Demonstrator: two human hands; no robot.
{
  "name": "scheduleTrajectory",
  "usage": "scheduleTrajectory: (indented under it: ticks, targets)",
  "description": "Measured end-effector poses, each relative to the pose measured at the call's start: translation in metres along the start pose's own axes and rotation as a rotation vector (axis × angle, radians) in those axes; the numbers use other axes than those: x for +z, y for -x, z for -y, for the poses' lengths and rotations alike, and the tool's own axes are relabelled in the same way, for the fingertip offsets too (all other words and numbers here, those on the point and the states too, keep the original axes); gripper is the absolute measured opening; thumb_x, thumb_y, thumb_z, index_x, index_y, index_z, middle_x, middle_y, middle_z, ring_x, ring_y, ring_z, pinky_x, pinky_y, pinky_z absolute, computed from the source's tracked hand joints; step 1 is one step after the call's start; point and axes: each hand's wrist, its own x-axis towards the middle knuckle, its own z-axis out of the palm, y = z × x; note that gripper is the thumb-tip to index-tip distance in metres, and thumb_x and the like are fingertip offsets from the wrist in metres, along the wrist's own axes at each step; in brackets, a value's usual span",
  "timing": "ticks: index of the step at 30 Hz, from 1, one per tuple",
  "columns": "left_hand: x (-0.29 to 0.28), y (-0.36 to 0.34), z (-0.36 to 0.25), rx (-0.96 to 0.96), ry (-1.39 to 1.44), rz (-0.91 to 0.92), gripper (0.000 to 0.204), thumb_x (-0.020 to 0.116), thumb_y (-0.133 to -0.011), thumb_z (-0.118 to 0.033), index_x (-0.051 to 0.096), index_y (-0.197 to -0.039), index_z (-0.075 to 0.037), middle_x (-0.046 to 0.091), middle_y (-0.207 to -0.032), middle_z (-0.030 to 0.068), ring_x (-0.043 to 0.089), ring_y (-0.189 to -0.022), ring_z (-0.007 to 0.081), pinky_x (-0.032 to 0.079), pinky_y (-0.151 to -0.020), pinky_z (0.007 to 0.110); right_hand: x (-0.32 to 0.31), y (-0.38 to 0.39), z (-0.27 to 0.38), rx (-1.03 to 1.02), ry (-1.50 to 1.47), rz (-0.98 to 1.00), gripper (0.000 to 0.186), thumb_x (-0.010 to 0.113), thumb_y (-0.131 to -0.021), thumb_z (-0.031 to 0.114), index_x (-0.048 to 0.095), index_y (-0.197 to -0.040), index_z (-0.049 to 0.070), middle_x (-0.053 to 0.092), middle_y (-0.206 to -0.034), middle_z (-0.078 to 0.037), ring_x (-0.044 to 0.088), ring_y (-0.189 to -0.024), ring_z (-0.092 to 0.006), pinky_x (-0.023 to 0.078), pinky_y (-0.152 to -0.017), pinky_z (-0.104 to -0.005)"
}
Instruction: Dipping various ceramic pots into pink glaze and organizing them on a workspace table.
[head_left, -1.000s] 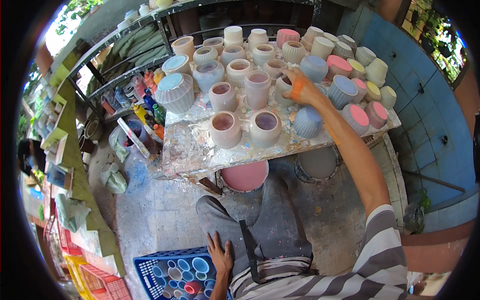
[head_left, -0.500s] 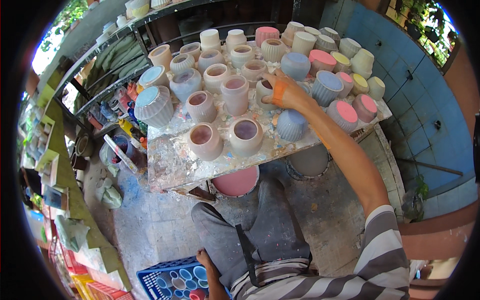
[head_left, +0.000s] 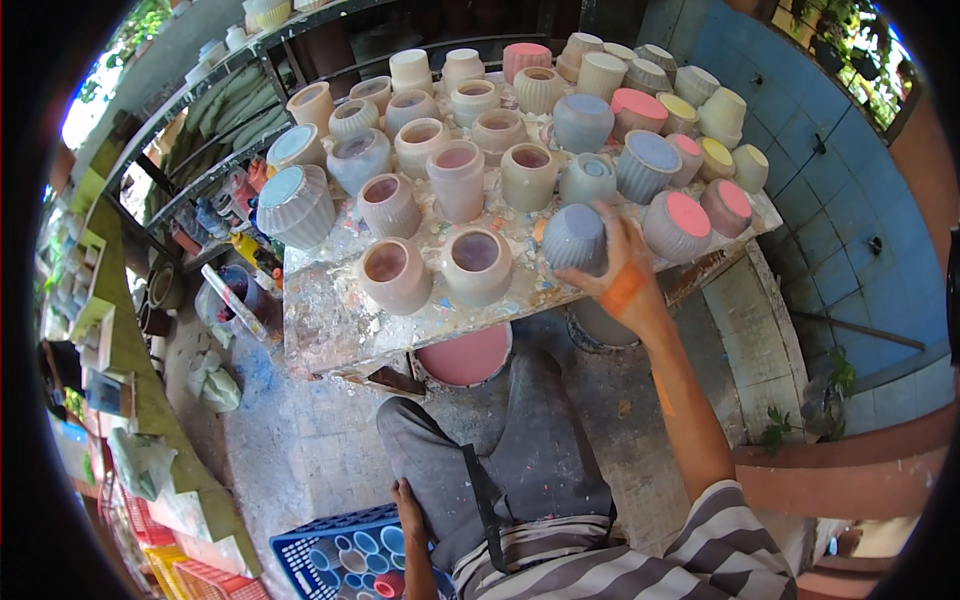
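My right hand [head_left: 622, 268], with an orange band round it, is wrapped round a blue ribbed pot [head_left: 574, 238] near the table's front edge. The thumb lies along its near side and the fingers curl behind its right side. The pot stands with its flat blue face up. Behind it are a cream pot [head_left: 530, 178] with a dark opening and a grey-blue pot [head_left: 588, 180]. A ribbed pot with a pink top [head_left: 678, 226] stands to its right. My left hand [head_left: 408, 508] rests against my left thigh, its fingers stretched out and apparently holding nothing.
Several more pots crowd the paint-spattered table [head_left: 330, 325]. Below its front edge are a pink-filled tub [head_left: 465, 355] and a grey-filled tub [head_left: 603, 325]. A blue crate [head_left: 300, 550] of cups sits by my left hand. Blue wall tiles [head_left: 830, 215] rise to the right.
My right hand has drawn back from the cream pot farther in and closed round the blue ribbed pot nearer me. My left hand has shifted slightly forward along my thigh.
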Motion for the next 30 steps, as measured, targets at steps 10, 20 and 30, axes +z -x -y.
scheduleTrajectory:
  ticks: [10, 20, 30]
  targets:
    - [0.006, 0.064, -0.097, 0.291, -0.173, 0.133, 0.031, 0.061, -0.099, -0.025, 0.067, -0.118, -0.001, 0.067, -0.119, 0.0123, 0.06, -0.114, 0.0208, 0.044, -0.1, 0.035, 0.0, 0.025, 0.008, -0.11, -0.148, -0.099, 0.086, 0.092, -0.063, 0.02, 0.05, -0.137, 0.007, 0.055, -0.137, -0.018, 0.053, -0.126, -0.0369, 0.042, -0.107, -0.0478]
    - [0.109, 0.181, -0.216, 0.427, 0.115, 0.703, 0.035, 0.061, -0.1, -0.016, 0.056, -0.131, -0.003, 0.06, -0.126, 0.0042, 0.056, -0.114, 0.0133, 0.044, -0.095, 0.026, -0.022, 0.178, 0.078, -0.145, -0.562, 0.645, 0.091, 0.089, -0.064, 0.014, 0.046, -0.144, 0.011, 0.052, -0.143, -0.014, 0.05, -0.134, -0.0317, 0.04, -0.113, -0.043]
    - [0.124, 0.191, -0.144, 0.11, 0.236, 0.484, 0.04, 0.06, -0.099, -0.017, 0.048, -0.134, -0.002, 0.054, -0.122, 0.0084, 0.05, -0.112, 0.0159, 0.044, -0.093, 0.028, -0.002, 0.239, 0.101, 0.394, -0.62, 0.61, 0.091, 0.089, -0.066, 0.016, 0.043, -0.143, 0.005, 0.05, -0.139, -0.023, 0.051, -0.13, -0.0344, 0.039, -0.112, -0.0411]
